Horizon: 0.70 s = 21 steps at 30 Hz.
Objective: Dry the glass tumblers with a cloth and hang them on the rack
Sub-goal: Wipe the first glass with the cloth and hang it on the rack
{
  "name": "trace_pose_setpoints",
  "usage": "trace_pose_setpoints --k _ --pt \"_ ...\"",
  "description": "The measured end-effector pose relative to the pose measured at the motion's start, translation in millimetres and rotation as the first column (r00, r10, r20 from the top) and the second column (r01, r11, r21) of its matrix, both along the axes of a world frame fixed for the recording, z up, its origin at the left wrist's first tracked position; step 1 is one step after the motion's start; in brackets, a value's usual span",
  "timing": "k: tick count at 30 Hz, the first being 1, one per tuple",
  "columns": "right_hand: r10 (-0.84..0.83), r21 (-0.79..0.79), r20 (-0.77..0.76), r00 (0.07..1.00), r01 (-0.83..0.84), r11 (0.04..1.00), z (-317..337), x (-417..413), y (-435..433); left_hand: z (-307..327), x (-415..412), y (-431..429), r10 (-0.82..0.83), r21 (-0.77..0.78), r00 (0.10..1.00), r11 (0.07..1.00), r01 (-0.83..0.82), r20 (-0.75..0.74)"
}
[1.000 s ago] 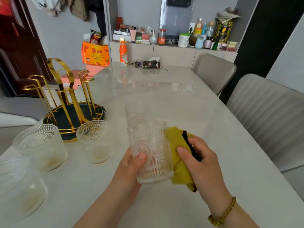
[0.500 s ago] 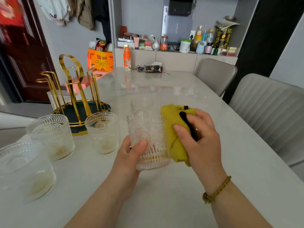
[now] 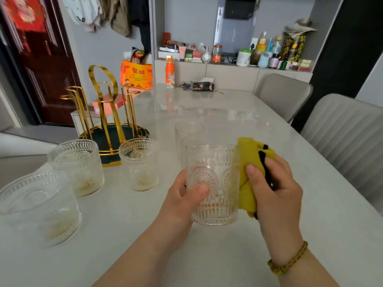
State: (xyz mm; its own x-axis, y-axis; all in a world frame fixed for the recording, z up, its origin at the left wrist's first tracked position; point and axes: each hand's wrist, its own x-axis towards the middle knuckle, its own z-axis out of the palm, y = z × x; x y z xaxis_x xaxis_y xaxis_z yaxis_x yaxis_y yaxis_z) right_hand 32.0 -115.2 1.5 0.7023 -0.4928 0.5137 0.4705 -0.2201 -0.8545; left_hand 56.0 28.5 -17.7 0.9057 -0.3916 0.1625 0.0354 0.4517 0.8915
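Lower left: three tumblers [image 3: 77, 166] wait on the bench [image 3: 310, 224]; the gold rack [image 3: 105, 112] behind carries none. Centre: left hand [image 3: 184, 195] grips one tumbler [image 3: 215, 183] upright; right hand [image 3: 275, 187] clasps the yellow cloth [image 3: 247, 162] against its side. Drying seemingly early; every hanging remains.

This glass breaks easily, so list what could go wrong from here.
1. The left hand grips the held tumbler by its left side alone. The cloth, pressed on by the right hand, could push the tumbler loose.
2. A rear tumbler stands close behind it, and the two may knock together.
3. A front tumbler stands before the rack, so a reaching arm might topple it.
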Motion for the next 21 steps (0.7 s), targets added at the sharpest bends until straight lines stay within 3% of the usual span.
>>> trace_pose_setpoints --k 4,7,9,12,15,17,21 --pt "0.118 -0.125 -0.011 0.993 -0.118 0.985 -0.8 -4.5 8.8 7.5 -0.2 4.1 -0.057 -0.179 0.998 0.982 0.056 0.000" --pt "0.141 -0.426 0.115 0.983 -0.079 0.901 2.8 -11.8 14.1 6.8 7.8 7.4 0.004 -0.160 0.999 0.987 -0.012 -0.052" --pt "0.166 -0.513 0.198 0.966 -0.042 0.857 4.0 -15.8 13.7 6.3 8.0 5.4 0.000 -0.104 0.996 0.995 -0.009 -0.087" --pt "0.063 -0.388 0.209 0.976 0.024 0.922 6.3 -13.0 8.2 6.7 3.9 1.8 -0.089 -0.064 0.994 0.994 0.084 -0.070" --pt "0.024 -0.130 0.073 0.997 -0.014 0.991 5.0 -6.2 -0.8 3.4 1.3 3.2 -0.145 -0.060 0.988 0.988 0.142 -0.060" --pt "0.069 -0.051 -0.014 0.998 -0.069 0.996 3.0 -3.2 -2.5 2.4 2.3 4.8 -0.164 -0.081 0.986 0.984 0.160 -0.039" --pt "0.147 -0.277 -0.026 0.989 -0.148 0.949 2.7 -7.3 8.9 7.1 11.3 10.1 -0.046 -0.140 0.999 0.989 0.042 -0.022"
